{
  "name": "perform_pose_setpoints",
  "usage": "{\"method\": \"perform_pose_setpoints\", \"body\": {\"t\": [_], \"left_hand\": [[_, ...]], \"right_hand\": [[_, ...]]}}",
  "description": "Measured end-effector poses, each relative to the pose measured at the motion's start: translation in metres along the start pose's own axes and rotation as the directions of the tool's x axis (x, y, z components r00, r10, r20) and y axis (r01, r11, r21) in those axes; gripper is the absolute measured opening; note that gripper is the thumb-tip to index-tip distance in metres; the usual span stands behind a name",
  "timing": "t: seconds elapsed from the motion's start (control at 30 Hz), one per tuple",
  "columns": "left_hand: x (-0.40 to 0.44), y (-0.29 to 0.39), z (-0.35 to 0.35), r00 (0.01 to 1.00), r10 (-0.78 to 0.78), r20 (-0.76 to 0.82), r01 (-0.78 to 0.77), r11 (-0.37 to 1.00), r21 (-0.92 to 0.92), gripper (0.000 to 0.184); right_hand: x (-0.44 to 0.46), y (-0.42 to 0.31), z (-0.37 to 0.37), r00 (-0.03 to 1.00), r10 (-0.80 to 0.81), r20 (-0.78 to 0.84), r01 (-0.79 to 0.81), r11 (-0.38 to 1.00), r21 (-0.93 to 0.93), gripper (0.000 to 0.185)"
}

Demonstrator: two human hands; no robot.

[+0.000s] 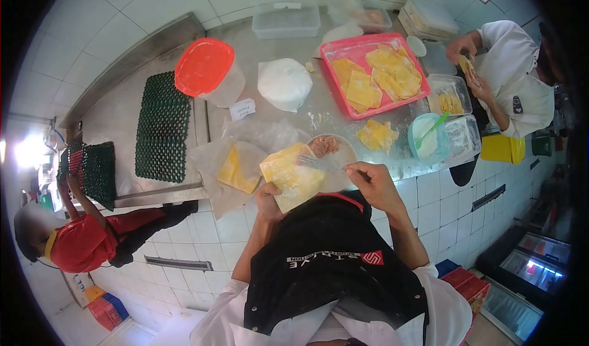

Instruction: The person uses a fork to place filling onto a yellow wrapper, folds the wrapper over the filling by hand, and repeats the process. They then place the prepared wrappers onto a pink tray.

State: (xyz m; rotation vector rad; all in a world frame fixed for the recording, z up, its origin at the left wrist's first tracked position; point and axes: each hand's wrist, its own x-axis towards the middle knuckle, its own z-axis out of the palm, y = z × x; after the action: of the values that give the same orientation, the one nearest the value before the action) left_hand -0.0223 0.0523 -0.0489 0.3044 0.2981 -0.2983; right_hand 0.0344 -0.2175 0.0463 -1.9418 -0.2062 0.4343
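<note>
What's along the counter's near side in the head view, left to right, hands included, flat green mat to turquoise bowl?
Flat green mat → yellow sheets on paper → left hand → round dish → right hand → turquoise bowl.
</note>
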Motion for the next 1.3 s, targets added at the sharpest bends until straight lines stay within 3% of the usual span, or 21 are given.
{"method": "perform_pose_setpoints", "body": {"t": [0.07, 0.27, 0.6, 0.67, 0.8, 0.9, 1.0, 1.07, 1.17, 1.27, 1.3], "left_hand": [[0.002, 0.0, 0.011, 0.999, 0.036, -0.01, -0.035, 0.999, 0.017, 0.082], [0.005, -0.003, 0.016, 0.997, 0.068, -0.023, -0.066, 0.994, 0.092, 0.069], [0.01, -0.015, 0.053, 0.96, 0.224, -0.168, -0.143, 0.908, 0.394, 0.063], [0.012, -0.018, 0.052, 0.952, 0.239, -0.193, -0.155, 0.916, 0.37, 0.063], [0.014, -0.018, 0.053, 0.931, 0.261, -0.256, -0.177, 0.934, 0.31, 0.062], [0.016, -0.015, 0.052, 0.917, 0.31, -0.252, -0.192, 0.895, 0.403, 0.06], [0.019, -0.019, 0.056, 0.923, 0.307, -0.233, -0.163, 0.858, 0.487, 0.06], [0.022, -0.023, 0.052, 0.943, 0.285, -0.17, -0.169, 0.852, 0.495, 0.06], [0.023, -0.032, 0.036, 0.96, 0.244, -0.136, -0.152, 0.865, 0.479, 0.058], [0.021, -0.03, 0.04, 0.964, 0.186, -0.188, -0.096, 0.909, 0.407, 0.057], [0.019, -0.027, 0.042, 0.963, 0.165, -0.214, -0.075, 0.925, 0.373, 0.057]], "right_hand": [[-0.003, -0.008, -0.002, 1.0, 0.018, 0.017, -0.017, 0.999, -0.036, 0.021], [-0.01, -0.001, 0.005, 0.992, -0.121, 0.046, 0.126, 0.984, -0.124, 0.019], [-0.019, 0.001, 0.014, 0.97, -0.229, -0.084, 0.189, 0.922, -0.337, 0.012], [-0.022, 0.0, 0.012, 0.964, -0.252, -0.091, 0.206, 0.914, -0.349, 0.011], [-0.028, -0.002, -0.023, 0.994, -0.105, -0.011, 0.094, 0.924, -0.371, 0.019], [-0.025, -0.002, -0.039, 1.0, 0.007, 0.02, 0.001, 0.917, -0.399, 0.03], [-0.005, -0.008, -0.01, 0.985, -0.174, -0.008, 0.154, 0.89, -0.429, 0.032], [0.015, -0.014, 0.026, 0.933, -0.33, -0.143, 0.272, 0.907, -0.321, 0.033], [0.045, -0.008, 0.051, 0.787, -0.606, -0.12, 0.49, 0.73, -0.476, 0.034], [0.052, -0.005, 0.054, 0.758, -0.646, -0.088, 0.509, 0.671, -0.539, 0.031], [0.052, -0.006, 0.051, 0.846, -0.526, -0.085, 0.444, 0.784, -0.434, 0.03]]}}
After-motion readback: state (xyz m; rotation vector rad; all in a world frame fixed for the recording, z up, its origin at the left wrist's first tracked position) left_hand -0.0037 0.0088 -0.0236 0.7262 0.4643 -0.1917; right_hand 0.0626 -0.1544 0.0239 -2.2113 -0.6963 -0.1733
